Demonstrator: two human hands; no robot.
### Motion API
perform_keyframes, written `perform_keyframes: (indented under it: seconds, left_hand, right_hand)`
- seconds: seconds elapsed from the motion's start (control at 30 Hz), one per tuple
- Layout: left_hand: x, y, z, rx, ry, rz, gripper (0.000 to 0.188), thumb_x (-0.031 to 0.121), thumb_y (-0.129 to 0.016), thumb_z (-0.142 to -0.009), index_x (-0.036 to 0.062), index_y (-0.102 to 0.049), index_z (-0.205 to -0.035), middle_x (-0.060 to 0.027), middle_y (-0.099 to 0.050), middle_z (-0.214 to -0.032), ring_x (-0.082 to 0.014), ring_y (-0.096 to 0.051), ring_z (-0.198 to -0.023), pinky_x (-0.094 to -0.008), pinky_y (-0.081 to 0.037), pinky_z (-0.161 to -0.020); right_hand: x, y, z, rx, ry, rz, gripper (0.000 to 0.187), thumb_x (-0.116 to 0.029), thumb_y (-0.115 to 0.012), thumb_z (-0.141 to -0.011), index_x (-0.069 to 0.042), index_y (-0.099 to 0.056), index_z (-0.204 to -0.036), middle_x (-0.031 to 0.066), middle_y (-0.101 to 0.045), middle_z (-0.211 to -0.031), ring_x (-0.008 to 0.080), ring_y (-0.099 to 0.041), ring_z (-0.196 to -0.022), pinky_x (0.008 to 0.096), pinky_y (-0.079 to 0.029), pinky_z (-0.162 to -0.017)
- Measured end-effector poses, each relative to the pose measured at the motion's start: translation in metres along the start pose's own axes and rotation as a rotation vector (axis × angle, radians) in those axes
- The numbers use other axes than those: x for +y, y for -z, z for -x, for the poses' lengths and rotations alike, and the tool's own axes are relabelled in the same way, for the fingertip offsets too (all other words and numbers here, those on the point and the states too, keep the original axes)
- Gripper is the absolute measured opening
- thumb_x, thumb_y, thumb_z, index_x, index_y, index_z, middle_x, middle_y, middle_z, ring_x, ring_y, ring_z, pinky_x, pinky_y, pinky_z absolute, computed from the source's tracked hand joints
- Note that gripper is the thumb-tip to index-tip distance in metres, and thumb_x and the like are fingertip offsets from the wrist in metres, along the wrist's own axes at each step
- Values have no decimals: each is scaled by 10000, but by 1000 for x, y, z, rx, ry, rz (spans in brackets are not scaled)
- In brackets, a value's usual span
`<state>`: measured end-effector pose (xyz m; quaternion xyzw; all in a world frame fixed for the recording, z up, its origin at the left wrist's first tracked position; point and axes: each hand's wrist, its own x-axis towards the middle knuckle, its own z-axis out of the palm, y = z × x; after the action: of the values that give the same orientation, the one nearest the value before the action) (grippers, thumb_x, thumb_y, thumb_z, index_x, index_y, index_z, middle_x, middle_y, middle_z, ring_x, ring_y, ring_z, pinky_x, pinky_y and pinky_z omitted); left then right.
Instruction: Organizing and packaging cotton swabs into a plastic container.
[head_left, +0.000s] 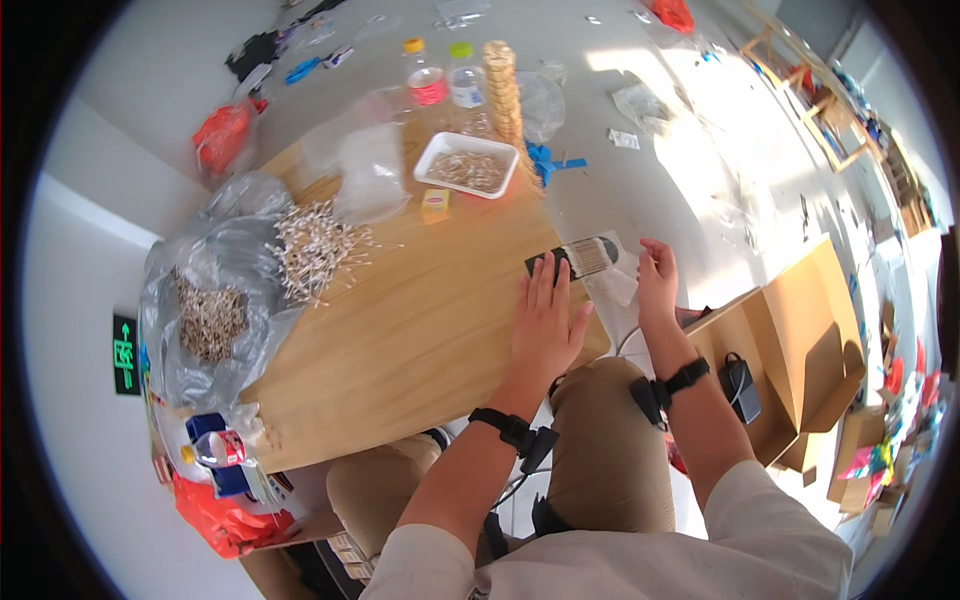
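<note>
"Black-and-clear packet (588, 258), row of slim pale sticks showing, probably swabs. Where, exactly?"

"Dark near end under the left fingers (546, 276); the rest runs out to their right and seems to jut past the edge of the desk (420, 320)."

"Step in hand?"

"I'd call it steadying: left hand (548, 322) laid on the packet, right hand (657, 285) free alongside. Next move, by my reading, calls for light, even pressure from the left, given that overhang, and care with the clear film (620, 288) between packet and right hand."

"Finger state?"

"Left: stretched out nearly straight, thumb spread apart, pressing rather than gripping. Right: loosely curled, raised right of the packet. Whether anything is pinched there, or whether the film touches, cannot tell."

"Arms?"

"Left forearm reaches up and slightly rightward, palm down. Right forearm slants up and leftward, hand lifted outside the desk edge. Dark straps (512, 430) at both wrists."

"Farther out?"

"Well left of the left fingers, a loose swab heap (318, 250); beyond it, a grey plastic bag (268, 330) holding more. Ahead and left, a white tray (455, 188) of sticks, small yellow box (435, 206) just beside. Right of the right fingers, lower down: an open carton (815, 330)."
</note>
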<state>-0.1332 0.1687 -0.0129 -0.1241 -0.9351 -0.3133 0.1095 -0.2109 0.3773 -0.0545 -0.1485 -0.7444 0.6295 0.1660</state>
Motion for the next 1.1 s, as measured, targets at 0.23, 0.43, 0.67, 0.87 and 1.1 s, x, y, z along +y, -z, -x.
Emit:
perform_keyframes:
  seconds: [0.23, 0.43, 0.67, 0.87, 1.1]
  left_hand:
    - [-33, 36, 36, 345, 178, 717, 379, 130, -541, -1066, -3, -533, -1421, -200, -609, -1391, -324, -590, -1297, -431, -448, -1107]
    - [-87, 110, 81, 326, 358, 792, 257, 124, -565, -1060, 20, -632, -1285, -114, -713, -1177, -221, -684, -1023, -345, -540, -917]
    - [-134, 131, 91, 511, 389, 856, 228, 126, -585, -1043, 45, -656, -1244, -91, -744, -1075, -212, -701, -882, -350, -557, -825]
    - [-139, 184, 96, 211, 190, 148, 190, 158, -660, -986, 64, -686, -1149, -130, -732, -892, -287, -717, -820, -406, -553, -726]
    - [-160, 201, 104, 224, 395, 114, 141, 204, -642, -996, 68, -677, -989, -151, -724, -846, -347, -707, -790, -463, -547, -700]
  right_hand:
    - [-101, -47, 55, -577, 250, 210, 177, -22, -599, -995, -49, -684, -1148, 50, -686, -1029, 121, -652, -883, 277, -525, -765]
    - [-136, -114, 80, -853, 409, 386, 229, -8, -613, -966, -30, -668, -1187, 100, -700, -1109, 195, -694, -999, 309, -558, -853]
    - [-143, -194, 107, -1056, 551, 476, 308, -59, -646, -908, -34, -652, -1214, 164, -675, -1155, 352, -676, -1075, 431, -558, -902]
    - [-137, -257, 124, -1111, 803, 574, 441, -24, -631, -898, -56, -602, -1337, 193, -641, -1249, 396, -643, -1150, 460, -540, -972]
    - [-164, -338, 141, -950, 1035, 688, 632, -62, -670, -867, -98, -480, -1469, 162, -561, -1399, 388, -591, -1248, 491, -525, -984]
